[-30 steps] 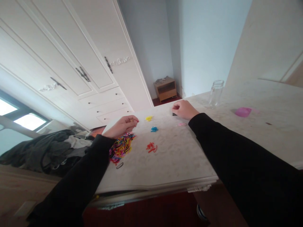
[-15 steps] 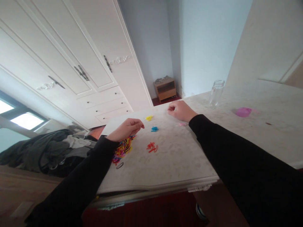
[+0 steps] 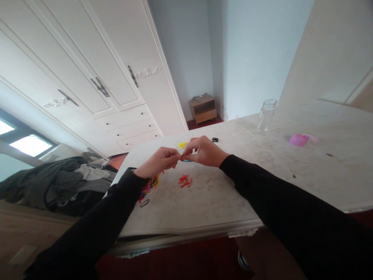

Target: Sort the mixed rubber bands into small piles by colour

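Note:
My left hand [image 3: 161, 160] and my right hand [image 3: 205, 151] meet fingertip to fingertip above the table [image 3: 221, 194]. Both are closed in a pinch, and whatever is between the fingers is too small to make out. Under my left hand lies a mixed heap of coloured rubber bands [image 3: 150, 186], partly hidden by the hand and sleeve. Small sorted piles lie around: yellow bands [image 3: 182, 145] just behind the fingertips, blue bands [image 3: 187, 160] mostly covered by my right hand, red bands [image 3: 184, 181] nearer me, and black bands [image 3: 215, 139] beyond my right hand.
A single dark band [image 3: 145, 203] lies near the heap. To the right stand a clear glass jar [image 3: 266, 116] and a pink balloon-like thing [image 3: 299, 140]. Dark clothes [image 3: 58, 186] are piled at the left; a white wardrobe [image 3: 116, 50] rises behind.
My right hand has come left and nearer from the far side of the table, uncovering the black bands. My left hand has shifted slightly right, and the fingertips now meet.

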{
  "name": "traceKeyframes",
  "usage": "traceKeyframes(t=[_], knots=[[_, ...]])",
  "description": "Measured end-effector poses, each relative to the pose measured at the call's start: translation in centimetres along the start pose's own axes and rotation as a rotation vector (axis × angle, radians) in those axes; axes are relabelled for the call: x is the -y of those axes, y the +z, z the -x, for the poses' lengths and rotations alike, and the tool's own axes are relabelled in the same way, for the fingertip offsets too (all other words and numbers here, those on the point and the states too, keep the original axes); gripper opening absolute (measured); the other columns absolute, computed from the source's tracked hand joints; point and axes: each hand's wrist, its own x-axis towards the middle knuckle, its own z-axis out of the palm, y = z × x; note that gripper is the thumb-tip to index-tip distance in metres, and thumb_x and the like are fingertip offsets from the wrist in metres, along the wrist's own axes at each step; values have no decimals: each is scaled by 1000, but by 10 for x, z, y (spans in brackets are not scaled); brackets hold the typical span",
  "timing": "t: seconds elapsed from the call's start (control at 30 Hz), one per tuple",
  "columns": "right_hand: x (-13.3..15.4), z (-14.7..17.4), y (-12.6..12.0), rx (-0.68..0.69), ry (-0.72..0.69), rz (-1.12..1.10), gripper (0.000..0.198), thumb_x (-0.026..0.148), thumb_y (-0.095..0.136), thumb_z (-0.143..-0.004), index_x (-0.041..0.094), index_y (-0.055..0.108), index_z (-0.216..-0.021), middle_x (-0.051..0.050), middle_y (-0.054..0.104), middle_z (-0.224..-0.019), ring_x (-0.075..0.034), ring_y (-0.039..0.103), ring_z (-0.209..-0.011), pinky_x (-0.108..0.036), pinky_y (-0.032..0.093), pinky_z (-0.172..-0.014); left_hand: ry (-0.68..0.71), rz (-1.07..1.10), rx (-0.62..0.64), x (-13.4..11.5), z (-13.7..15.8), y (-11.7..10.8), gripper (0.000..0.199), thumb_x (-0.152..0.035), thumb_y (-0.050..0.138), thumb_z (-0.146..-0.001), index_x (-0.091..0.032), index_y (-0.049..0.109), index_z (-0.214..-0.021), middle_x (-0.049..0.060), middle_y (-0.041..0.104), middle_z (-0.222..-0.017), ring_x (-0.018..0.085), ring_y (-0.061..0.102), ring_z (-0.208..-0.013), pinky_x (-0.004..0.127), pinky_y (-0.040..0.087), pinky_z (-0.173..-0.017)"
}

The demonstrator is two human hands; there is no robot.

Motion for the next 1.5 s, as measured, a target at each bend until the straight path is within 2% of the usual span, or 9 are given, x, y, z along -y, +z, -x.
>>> traceKeyframes(t=[0.17, 0.3, 0.53, 0.7, 0.97, 1.17, 1.5], knots=[[2, -1, -1, -1, 42, 43, 11, 7, 72, -79, 14, 80, -77, -4, 73, -73, -12, 61, -69, -24, 42, -66, 23, 118, 26, 5, -3, 2, 46, -59, 69, -88, -13, 67, -86, -7, 41, -53, 5, 31, -44, 19, 22, -42], [2, -2, -2, -21, 45, 62, 7, 9, 73, -78, 13, 78, -75, -4, 72, -72, -12, 60, -68, -24, 42, -66, 28, 175, 34, 8, -3, 2, 49, -61, 70, -87, -12, 67, -87, -9, 35, -52, 5, 29, -44, 18, 21, -42], [0, 0, -5, -48, 62, 82, 9, 6, 70, -70, 14, 73, -67, -1, 69, -66, -12, 58, -63, -24, 40, -63, 35, 153, 14, 10, -3, -2, 41, -54, 69, -91, -13, 67, -86, -8, 38, -50, 5, 29, -43, 18, 19, -42], [-1, 0, -6, -35, 55, 78, 9, 6, 71, -70, 14, 73, -67, -1, 69, -65, -12, 57, -63, -23, 41, -63, 44, 146, -2, 11, -3, -3, 35, -49, 69, -91, -14, 68, -87, -9, 37, -48, 5, 28, -42, 19, 19, -42], [-2, 1, -6, -28, 60, 44, 7, 7, 73, -72, 14, 74, -69, -1, 69, -65, -11, 56, -62, -23, 41, -61, 29, 72, 9, 10, -3, 2, 42, -53, 66, -93, -11, 70, -91, -7, 42, -50, 5, 31, -43, 20, 22, -43], [0, 1, -7, 2, 65, 42, 8, 7, 72, -73, 14, 75, -70, -2, 70, -66, -11, 58, -64, -23, 41, -62, 34, 33, 7, 6, -1, 3, 40, -51, 65, -94, -11, 69, -92, -7, 43, -50, 5, 32, -43, 20, 23, -43], [-1, 1, -7, -28, 86, 13, 9, 6, 69, -70, 13, 75, -68, -1, 68, -62, -10, 55, -59, -23, 40, -59, 25, 130, -70, 9, -3, 3, 33, -46, 68, -90, -13, 68, -90, -9, 38, -50, 5, 30, -42, 19, 22, -42]])
